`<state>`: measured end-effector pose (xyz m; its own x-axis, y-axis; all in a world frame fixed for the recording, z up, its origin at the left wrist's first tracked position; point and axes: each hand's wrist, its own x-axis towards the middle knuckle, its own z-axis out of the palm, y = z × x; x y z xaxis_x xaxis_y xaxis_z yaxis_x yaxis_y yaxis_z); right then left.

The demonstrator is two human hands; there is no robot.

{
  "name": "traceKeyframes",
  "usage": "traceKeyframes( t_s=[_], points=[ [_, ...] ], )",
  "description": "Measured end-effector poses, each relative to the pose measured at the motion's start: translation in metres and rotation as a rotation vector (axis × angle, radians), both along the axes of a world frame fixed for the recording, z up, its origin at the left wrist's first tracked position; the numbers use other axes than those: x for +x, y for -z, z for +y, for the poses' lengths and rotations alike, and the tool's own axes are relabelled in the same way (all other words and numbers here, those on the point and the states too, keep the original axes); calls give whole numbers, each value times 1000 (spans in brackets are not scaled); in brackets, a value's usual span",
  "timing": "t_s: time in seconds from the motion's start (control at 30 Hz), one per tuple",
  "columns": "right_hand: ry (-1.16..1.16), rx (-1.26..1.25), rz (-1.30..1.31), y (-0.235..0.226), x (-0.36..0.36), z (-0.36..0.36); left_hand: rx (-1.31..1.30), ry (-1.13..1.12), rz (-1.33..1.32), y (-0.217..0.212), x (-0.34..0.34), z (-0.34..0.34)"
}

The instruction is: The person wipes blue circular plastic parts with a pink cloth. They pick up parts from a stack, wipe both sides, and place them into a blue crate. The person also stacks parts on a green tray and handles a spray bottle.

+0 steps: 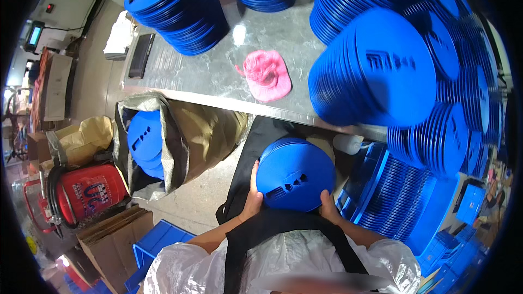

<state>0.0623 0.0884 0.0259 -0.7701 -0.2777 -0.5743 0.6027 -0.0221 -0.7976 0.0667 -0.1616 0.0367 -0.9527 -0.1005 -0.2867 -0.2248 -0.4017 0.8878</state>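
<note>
I grip a small stack of blue discs (295, 174) between both hands at my lap: my left hand (253, 193) clasps its left edge, my right hand (328, 204) its lower right edge. Just beyond, the grey tabletop (218, 71) carries tall blue disc stacks (376, 65) and a pink cloth (267, 75). A sack (180, 141) with more discs stands at my left.

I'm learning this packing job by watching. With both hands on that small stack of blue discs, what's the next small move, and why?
Probably swing the stack of blue discs left toward the open sack. The left hand and right hand grip its opposite edges at lap height, and the sack beside the person already holds matching discs.
</note>
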Motion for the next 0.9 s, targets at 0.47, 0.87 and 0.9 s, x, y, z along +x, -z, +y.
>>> traceKeyframes(
  t_s=[0.47,0.87,0.9],
  points=[
    [203,-132,115,-53,35,19,92,194,167,-3,50,-23],
    [753,571,753,-11,-241,54,-945,-196,177,-8,-191,-57],
    [809,564,798,-10,-253,48,-960,-244,185,-4,-207,-56]
  ],
)
